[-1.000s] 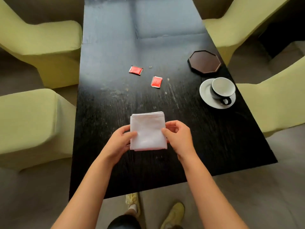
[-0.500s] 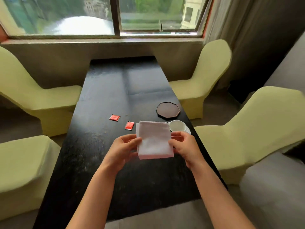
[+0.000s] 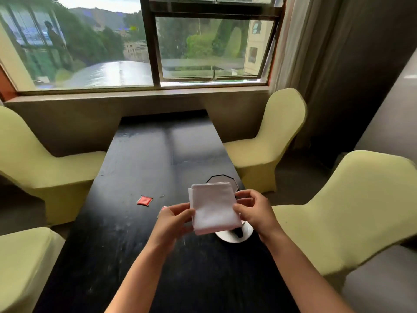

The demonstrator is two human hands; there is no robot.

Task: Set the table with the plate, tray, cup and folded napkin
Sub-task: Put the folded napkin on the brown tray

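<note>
folded napkin held over the black table

above the near half of the black table (image 3: 126, 245), a folded white napkin (image 3: 213, 207) is held up between both hands. left hand (image 3: 171, 222) pinches its left edge, thumb on top and fingers curled beneath. right hand (image 3: 255, 214) pinches the right edge the same way, its fingers bent round the cloth. the napkin hangs slightly tilted, clear of the tabletop.

just behind and under the napkin's lower right corner, a white saucer (image 3: 246, 233) rests near the table's right edge; something dark sits on it, mostly hidden by the cloth, so whether it is the cup cannot be told. further back, the dark octagonal tray (image 3: 220, 178) peeks out above the napkin's top edge.

to the left, a red packet (image 3: 144, 201) lies flat on the table, and a second red packet (image 3: 163, 209) shows only a corner beside the left hand.

pale green covered chairs (image 3: 270, 152) stand on both sides, with a window (image 3: 212, 46) beyond the far end.
</note>
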